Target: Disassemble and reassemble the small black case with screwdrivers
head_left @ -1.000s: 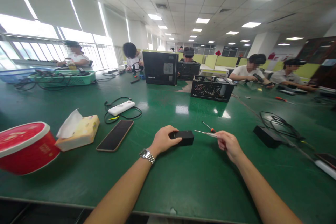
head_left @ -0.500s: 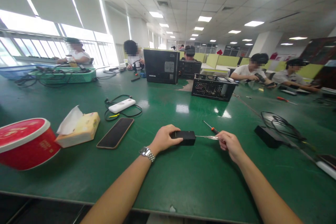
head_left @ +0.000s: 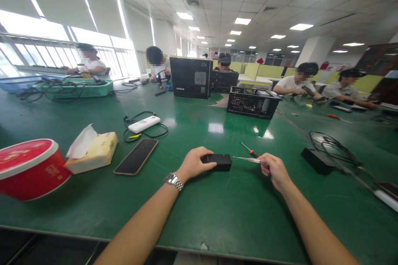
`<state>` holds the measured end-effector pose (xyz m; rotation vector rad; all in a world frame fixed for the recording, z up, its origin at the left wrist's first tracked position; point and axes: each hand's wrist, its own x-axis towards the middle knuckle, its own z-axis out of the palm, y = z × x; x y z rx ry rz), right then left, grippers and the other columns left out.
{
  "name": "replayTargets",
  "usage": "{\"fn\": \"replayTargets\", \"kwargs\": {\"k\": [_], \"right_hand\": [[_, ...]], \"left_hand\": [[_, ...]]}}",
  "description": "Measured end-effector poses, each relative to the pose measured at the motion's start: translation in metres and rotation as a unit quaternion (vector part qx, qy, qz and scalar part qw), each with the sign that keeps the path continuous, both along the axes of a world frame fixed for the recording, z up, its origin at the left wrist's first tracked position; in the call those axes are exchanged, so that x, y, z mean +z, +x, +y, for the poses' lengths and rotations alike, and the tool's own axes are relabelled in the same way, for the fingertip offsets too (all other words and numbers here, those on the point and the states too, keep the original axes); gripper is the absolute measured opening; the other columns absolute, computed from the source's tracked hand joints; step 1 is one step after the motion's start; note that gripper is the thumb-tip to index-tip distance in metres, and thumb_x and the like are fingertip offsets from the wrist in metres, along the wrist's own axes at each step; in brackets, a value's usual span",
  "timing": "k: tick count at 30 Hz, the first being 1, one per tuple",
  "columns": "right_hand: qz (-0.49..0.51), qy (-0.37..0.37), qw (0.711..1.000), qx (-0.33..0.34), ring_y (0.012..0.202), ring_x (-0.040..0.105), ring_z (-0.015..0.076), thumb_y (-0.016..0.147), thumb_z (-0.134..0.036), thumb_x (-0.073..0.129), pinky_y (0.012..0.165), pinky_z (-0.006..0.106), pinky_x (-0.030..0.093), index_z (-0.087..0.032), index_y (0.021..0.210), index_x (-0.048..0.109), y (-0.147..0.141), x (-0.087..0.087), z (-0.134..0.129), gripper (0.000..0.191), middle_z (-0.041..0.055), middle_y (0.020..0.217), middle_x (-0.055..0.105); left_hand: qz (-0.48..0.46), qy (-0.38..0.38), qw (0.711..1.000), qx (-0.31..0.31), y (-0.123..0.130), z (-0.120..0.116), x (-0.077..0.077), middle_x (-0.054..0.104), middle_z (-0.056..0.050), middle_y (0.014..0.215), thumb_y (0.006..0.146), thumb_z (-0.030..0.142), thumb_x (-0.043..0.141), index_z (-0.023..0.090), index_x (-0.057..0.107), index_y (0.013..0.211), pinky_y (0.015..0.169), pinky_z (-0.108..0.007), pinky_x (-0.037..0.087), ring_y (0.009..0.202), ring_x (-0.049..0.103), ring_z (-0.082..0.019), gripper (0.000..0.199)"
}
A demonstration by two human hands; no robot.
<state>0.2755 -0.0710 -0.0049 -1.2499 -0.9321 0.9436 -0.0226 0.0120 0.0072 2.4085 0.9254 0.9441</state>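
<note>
Green worktable (head_left: 199, 211): broad and glossy in a bright office, with a computer case (head_left: 189, 78) and an open chassis (head_left: 251, 103) standing towards its far side
Black box (head_left: 223, 163): lying on the green worktable around the middle, reached from both sides, its right part uncovered
Left hand (head_left: 196, 163): thumb and fingers clamped on the left part of the black box, apparently steadying it
Right hand (head_left: 273, 169): thumb and fingers pinched together on a slim shiny tool (head_left: 248, 159), which points left; its exact kind is too small to tell
Tool tip: just beside the box's right end, seemingly a little short of it, though contact is hard to judge
Done: box steadied, tool in hand and roughly lined up with the end
Left: casing looks whole, with no loose part beside it, so the work on that end seems at an early stage; the end face is turned from view and its condition cannot be told
Orange-and-black screwdriver (head_left: 251, 152): lying just beyond the slim shiny tool, held by neither hand
Phone (head_left: 136, 157): flat, well apart to the left, apparently outside the work
</note>
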Motion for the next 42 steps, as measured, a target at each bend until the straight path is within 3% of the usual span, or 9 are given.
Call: {"fn": "replayTargets", "kwargs": {"k": [13, 28, 36, 42], "right_hand": [[0.023, -0.059, 0.997, 0.052, 0.035, 0.027, 0.0035, 0.062, -0.024, 0.063, 0.036, 0.019, 0.018, -0.017, 0.057, 0.057, 0.004, -0.001, -0.001, 0.01, -0.0104, 0.043, 0.031], [0.062, -0.102, 0.982, 0.144, 0.039, 0.033, 0.0045, 0.069, -0.032, 0.071, 0.041, 0.022, 0.024, -0.017, 0.065, 0.055, 0.014, 0.001, -0.003, 0.021, -0.0092, 0.05, 0.036], [0.029, -0.119, 0.978, 0.167, 0.037, 0.027, 0.0029, 0.069, -0.033, 0.071, 0.038, 0.02, 0.018, -0.017, 0.064, 0.056, 0.011, 0.002, -0.005, 0.023, -0.0104, 0.048, 0.034], [0.023, -0.109, 0.98, 0.167, 0.037, 0.031, 0.0036, 0.066, -0.028, 0.07, 0.038, 0.019, 0.019, -0.016, 0.065, 0.06, 0.004, 0.001, -0.005, 0.016, -0.0093, 0.048, 0.037]], "left_hand": [[-0.003, -0.004, 1.0, -0.015, -0.002, -0.002, 0.002, 0.069, -0.005, 0.093, 0.076, 0.036, 0.073, 0.018, 0.072, 0.1, 0.072, -0.027, 0.049, 0.08, 0.063, -0.018, 0.03], [-0.011, -0.02, 0.999, -0.043, -0.002, -0.004, 0.004, 0.07, -0.005, 0.096, 0.076, 0.036, 0.073, 0.017, 0.072, 0.101, 0.075, -0.027, 0.049, 0.081, 0.063, -0.018, 0.031], [-0.022, -0.017, 0.998, -0.055, -0.003, -0.002, 0.001, 0.07, -0.005, 0.095, 0.076, 0.038, 0.073, 0.017, 0.072, 0.1, 0.076, -0.027, 0.049, 0.083, 0.064, -0.018, 0.032], [-0.001, -0.016, 0.998, -0.066, 0.002, -0.005, 0.001, 0.07, -0.006, 0.094, 0.078, 0.04, 0.071, 0.017, 0.072, 0.102, 0.072, -0.027, 0.048, 0.079, 0.062, -0.018, 0.033]]}}
